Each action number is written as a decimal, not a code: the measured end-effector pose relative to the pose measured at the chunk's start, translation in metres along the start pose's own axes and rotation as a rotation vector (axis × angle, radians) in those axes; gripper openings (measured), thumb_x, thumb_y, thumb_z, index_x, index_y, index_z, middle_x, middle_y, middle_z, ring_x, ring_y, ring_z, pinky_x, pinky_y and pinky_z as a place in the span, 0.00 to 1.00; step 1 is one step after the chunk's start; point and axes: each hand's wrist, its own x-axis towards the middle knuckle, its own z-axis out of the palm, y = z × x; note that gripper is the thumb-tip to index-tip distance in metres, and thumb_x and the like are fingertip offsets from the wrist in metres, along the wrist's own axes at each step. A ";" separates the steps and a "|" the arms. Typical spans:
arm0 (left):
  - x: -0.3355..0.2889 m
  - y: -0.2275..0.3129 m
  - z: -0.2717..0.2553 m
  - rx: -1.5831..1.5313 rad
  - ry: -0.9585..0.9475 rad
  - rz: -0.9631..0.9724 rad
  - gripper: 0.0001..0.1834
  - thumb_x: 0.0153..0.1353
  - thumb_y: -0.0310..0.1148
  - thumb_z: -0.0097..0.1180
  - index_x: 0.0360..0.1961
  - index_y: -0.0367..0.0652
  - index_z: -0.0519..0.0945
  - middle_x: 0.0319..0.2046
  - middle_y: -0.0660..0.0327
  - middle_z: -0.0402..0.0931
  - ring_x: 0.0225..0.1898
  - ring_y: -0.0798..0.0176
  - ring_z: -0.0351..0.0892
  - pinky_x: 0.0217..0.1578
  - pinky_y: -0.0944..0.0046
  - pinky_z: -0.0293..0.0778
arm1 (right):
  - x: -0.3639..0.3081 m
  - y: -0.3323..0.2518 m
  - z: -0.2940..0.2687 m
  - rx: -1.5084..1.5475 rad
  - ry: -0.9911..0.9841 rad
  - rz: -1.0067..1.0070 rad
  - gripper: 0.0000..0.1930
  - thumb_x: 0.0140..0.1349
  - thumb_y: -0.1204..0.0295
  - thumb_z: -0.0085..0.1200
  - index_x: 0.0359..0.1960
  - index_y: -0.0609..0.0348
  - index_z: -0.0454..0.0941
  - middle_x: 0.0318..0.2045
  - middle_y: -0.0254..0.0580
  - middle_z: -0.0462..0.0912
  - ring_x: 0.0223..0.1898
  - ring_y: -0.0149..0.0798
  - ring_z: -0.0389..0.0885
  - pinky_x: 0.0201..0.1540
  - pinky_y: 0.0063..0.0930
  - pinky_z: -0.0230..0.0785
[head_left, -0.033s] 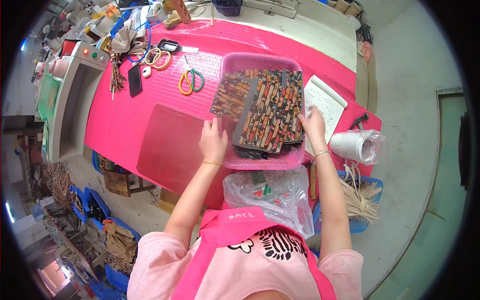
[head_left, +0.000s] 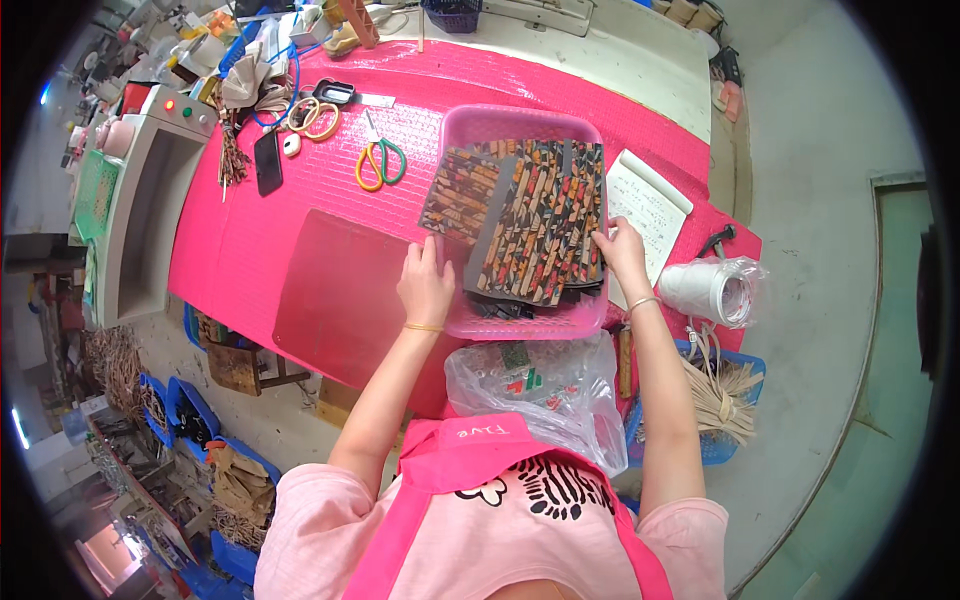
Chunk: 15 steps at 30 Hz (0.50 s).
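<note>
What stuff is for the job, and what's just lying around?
Seems part of the job:
pink basket, with the left hand and right hand at its sides
patterned pieces inside it

Seems just lying around:
scissors
black phone
plastic-wrapped white roll

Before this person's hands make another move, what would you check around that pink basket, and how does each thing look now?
1. Left hand at the left side of the pink basket: ok.
2. Right hand at its right side: ok.
3. Firm grip by both hands: cannot tell; parts of the fingers are hidden.
4. Patterned pieces all within the rim: not ok; the leftmost one laps over it.
5. Scissors apart from basket and hands: ok.
</note>
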 end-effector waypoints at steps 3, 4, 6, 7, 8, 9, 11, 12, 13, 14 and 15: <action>-0.001 0.001 0.000 -0.057 0.006 0.007 0.25 0.43 0.28 0.56 0.46 0.39 0.69 0.31 0.55 0.67 0.34 0.53 0.71 0.29 0.58 0.70 | 0.004 0.005 0.000 -0.027 -0.170 -0.001 0.18 0.43 0.68 0.60 0.32 0.67 0.70 0.30 0.57 0.76 0.35 0.53 0.74 0.38 0.39 0.66; -0.001 0.001 0.000 -0.056 0.005 0.006 0.25 0.43 0.28 0.56 0.46 0.39 0.69 0.31 0.55 0.67 0.34 0.53 0.71 0.29 0.58 0.70 | 0.005 0.005 -0.002 -0.026 -0.172 -0.001 0.18 0.43 0.68 0.60 0.32 0.67 0.70 0.30 0.57 0.76 0.35 0.53 0.74 0.38 0.39 0.66; -0.001 -0.001 0.003 -0.161 0.034 -0.007 0.23 0.43 0.27 0.56 0.44 0.37 0.70 0.32 0.55 0.67 0.35 0.54 0.70 0.32 0.59 0.69 | 0.006 0.004 -0.005 -0.001 -0.213 0.064 0.18 0.42 0.69 0.60 0.32 0.66 0.69 0.31 0.58 0.76 0.33 0.51 0.76 0.37 0.36 0.67; -0.001 0.000 0.003 -0.163 0.033 -0.007 0.23 0.43 0.27 0.56 0.44 0.37 0.70 0.32 0.55 0.67 0.35 0.54 0.70 0.32 0.59 0.69 | 0.008 0.007 -0.004 -0.003 -0.213 0.066 0.18 0.42 0.69 0.60 0.32 0.66 0.69 0.31 0.58 0.76 0.33 0.51 0.76 0.37 0.36 0.67; 0.001 -0.001 0.003 -0.202 0.089 0.029 0.23 0.42 0.27 0.57 0.44 0.36 0.71 0.33 0.55 0.67 0.36 0.54 0.70 0.35 0.60 0.68 | 0.009 0.011 -0.003 0.134 -0.246 0.181 0.17 0.43 0.70 0.60 0.32 0.66 0.70 0.30 0.55 0.77 0.31 0.47 0.77 0.37 0.33 0.68; 0.001 -0.001 0.002 -0.241 0.146 0.065 0.23 0.42 0.27 0.57 0.43 0.35 0.71 0.34 0.54 0.68 0.36 0.54 0.70 0.37 0.61 0.68 | 0.010 0.014 -0.004 0.271 -0.278 0.295 0.16 0.43 0.71 0.60 0.32 0.65 0.70 0.30 0.53 0.77 0.30 0.43 0.77 0.36 0.30 0.68; 0.001 -0.001 -0.009 -0.289 0.152 0.058 0.23 0.41 0.26 0.57 0.43 0.34 0.71 0.35 0.54 0.68 0.38 0.54 0.70 0.40 0.62 0.67 | 0.007 0.005 -0.016 0.521 -0.307 0.284 0.16 0.45 0.72 0.59 0.34 0.65 0.70 0.30 0.49 0.77 0.30 0.38 0.77 0.35 0.27 0.68; 0.000 0.002 -0.017 -0.335 0.161 0.052 0.23 0.41 0.25 0.57 0.43 0.33 0.71 0.37 0.54 0.69 0.40 0.55 0.70 0.43 0.63 0.66 | 0.005 -0.006 -0.026 0.774 -0.333 0.267 0.15 0.46 0.73 0.58 0.35 0.65 0.70 0.31 0.46 0.77 0.31 0.33 0.76 0.35 0.24 0.68; -0.001 0.006 -0.026 -0.602 0.091 -0.083 0.24 0.41 0.24 0.56 0.44 0.33 0.71 0.39 0.54 0.69 0.42 0.56 0.70 0.46 0.65 0.65 | -0.001 -0.022 -0.040 0.936 -0.344 0.214 0.14 0.48 0.75 0.57 0.37 0.65 0.70 0.31 0.39 0.76 0.31 0.28 0.74 0.35 0.21 0.67; 0.001 0.013 -0.042 -0.676 0.050 -0.122 0.24 0.42 0.24 0.56 0.44 0.32 0.71 0.40 0.54 0.70 0.44 0.58 0.69 0.46 0.66 0.64 | -0.001 -0.025 -0.051 0.936 -0.340 0.214 0.14 0.48 0.75 0.57 0.37 0.65 0.70 0.31 0.39 0.76 0.31 0.28 0.74 0.35 0.21 0.67; 0.009 0.015 -0.053 -0.729 0.050 -0.100 0.22 0.43 0.24 0.55 0.44 0.31 0.71 0.39 0.55 0.70 0.44 0.59 0.69 0.46 0.66 0.64 | 0.001 -0.026 -0.059 0.976 -0.342 0.172 0.14 0.49 0.75 0.56 0.37 0.64 0.70 0.31 0.37 0.76 0.31 0.27 0.73 0.36 0.20 0.66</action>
